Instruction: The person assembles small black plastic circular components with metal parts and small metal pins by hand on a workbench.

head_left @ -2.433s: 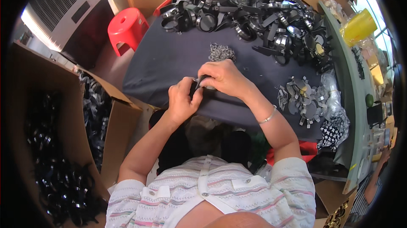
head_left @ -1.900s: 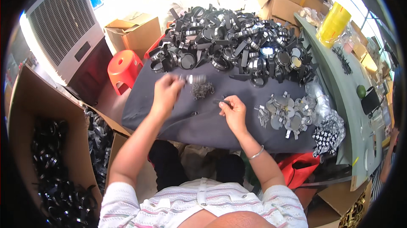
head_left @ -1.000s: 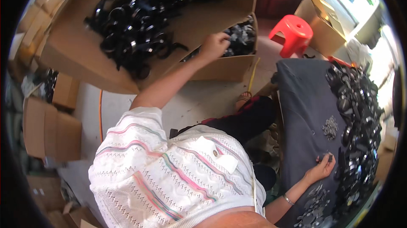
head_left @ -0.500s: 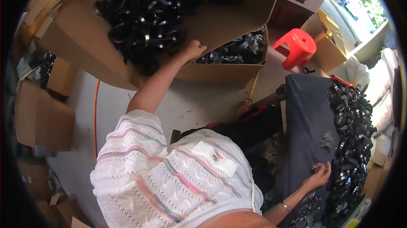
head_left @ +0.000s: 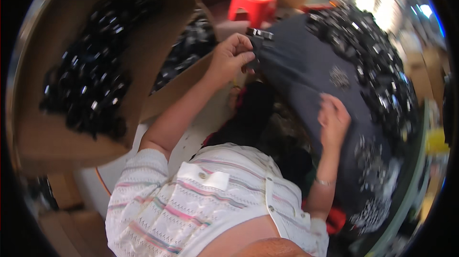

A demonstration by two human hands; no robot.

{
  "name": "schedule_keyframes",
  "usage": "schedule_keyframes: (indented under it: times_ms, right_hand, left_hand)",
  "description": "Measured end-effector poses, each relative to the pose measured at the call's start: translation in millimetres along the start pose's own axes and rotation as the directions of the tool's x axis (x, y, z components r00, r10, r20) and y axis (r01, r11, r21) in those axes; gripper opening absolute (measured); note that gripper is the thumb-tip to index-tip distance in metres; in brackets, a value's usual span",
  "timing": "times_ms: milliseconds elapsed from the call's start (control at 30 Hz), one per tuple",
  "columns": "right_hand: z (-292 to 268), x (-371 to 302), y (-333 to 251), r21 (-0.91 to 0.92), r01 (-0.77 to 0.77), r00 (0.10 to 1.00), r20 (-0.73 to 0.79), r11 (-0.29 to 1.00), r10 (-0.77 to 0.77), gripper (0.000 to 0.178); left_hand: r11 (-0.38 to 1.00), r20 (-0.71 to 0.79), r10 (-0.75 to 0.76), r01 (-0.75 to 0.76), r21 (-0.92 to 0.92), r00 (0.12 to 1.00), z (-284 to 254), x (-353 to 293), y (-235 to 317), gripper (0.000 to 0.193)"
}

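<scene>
My left hand pinches a black piece with a shiny metal band between thumb and fingers, over the near left corner of a dark cloth-covered table. Further right, my right hand hovers above the table with bent fingers, blurred by motion; whether anything is in them cannot be made out. Beyond its fingertips lies a small heap of little metal parts. A long pile of similar black pieces covers the table's far right side.
A large cardboard box with many black shiny pieces stands at left. Beside it, another box holds dark pieces. A red stool stands at the back. Grey and metal parts lie on the table's near right.
My left hand has come away from the big box and now holds a black piece by the table. My right hand has lifted and turned. The view has swung right.
</scene>
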State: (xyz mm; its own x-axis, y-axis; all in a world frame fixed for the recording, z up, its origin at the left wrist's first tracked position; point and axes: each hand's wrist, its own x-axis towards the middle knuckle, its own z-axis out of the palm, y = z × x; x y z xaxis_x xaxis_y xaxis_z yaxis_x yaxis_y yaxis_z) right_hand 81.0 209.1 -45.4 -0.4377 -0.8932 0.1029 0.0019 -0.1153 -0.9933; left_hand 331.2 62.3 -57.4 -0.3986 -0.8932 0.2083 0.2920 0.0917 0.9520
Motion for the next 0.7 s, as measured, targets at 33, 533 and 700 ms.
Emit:
schedule_keyframes:
  times_ms: [33,533,700]
  right_hand:
    - [8.6,1.5,-2.3,0.005,-0.035,0.997,0.068,0.999,0.034,0.016]
    - [-8.2,24.8,51.7,-0.429,0.108,0.981,-0.100,0.897,-0.166,0.014]
    - [-43.1,15.5,41.8,-0.553,0.063,0.961,-0.192,0.831,-0.201,0.017]
  left_hand:
    - [0.991,0.108,-0.055,0.068,-0.119,0.993,28.4,2.9,-5.1,0.015]
    - [0.955,0.432,-0.236,0.291,-0.065,0.871,150.7,39.9,-79.7,0.056]
    - [0.991,0.403,-0.120,0.088,0.096,0.907,157.6,38.0,-99.2,0.043]
